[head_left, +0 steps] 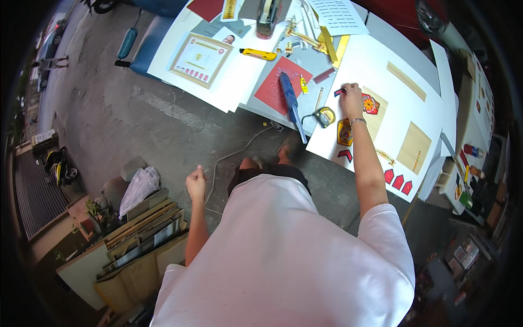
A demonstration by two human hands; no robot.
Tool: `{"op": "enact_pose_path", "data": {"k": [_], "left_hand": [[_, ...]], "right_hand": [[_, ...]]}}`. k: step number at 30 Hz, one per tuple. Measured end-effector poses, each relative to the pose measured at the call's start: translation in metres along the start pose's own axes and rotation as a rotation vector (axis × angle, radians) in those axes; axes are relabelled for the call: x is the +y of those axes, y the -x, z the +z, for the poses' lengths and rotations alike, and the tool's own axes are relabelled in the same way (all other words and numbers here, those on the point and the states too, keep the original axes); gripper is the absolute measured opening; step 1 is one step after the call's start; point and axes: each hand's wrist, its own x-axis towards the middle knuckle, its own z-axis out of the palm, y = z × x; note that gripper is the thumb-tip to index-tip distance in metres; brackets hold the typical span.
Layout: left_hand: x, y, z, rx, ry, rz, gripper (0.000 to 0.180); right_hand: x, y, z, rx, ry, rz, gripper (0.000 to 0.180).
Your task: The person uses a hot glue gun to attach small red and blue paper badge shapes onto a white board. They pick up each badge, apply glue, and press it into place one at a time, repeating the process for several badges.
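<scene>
A small black-and-red piece (338, 92) is over the smooth white board (406, 114), at the outstretched right hand's (352, 99) bent fingers; whether this grip pinches it, I cannot tell. 3 pointed red tags (399, 181) lie there. The left hand (196, 183) half-curls, contents hidden.

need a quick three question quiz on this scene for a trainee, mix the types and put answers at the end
1. How many red pentagonal pieces show at the lower corner of the white board?
2. True or false: the left hand rests on the tape measure.
3. Which tool lies just right of the framed certificate?

Key:
1. Three.
2. False: the left hand is well apart from the tape measure.
3. The yellow cutter.
</scene>
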Motion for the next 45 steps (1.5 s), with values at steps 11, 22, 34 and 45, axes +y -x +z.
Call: {"op": "enact_pose_path", "data": {"k": [11, 22, 34, 45], "left_hand": [[0.279, 0.043, 0.014, -0.45, 0.502, 0.678, 0.025], [0.374, -0.027, 0.011, -1.194, 1.013, 0.202, 0.03], [0.352, -0.156, 0.046, -1.089, 0.6, 0.316, 0.029], [0.32, -0.126, 0.054, -0.963, 0.592, 0.21, 0.027]], "right_hand": [[-0.13, 0.017, -0.106, 0.265, -0.671, 0.153, 0.01], [-0.323, 0.02, -0.151, 0.331, -0.266, -0.235, 0.017], [-0.157, 0.209, -0.06, 0.268, 0.152, 1.112, 0.044], [-0.098, 0.25, 0.023, 0.008, 0.228, 0.981, 0.069]]}}
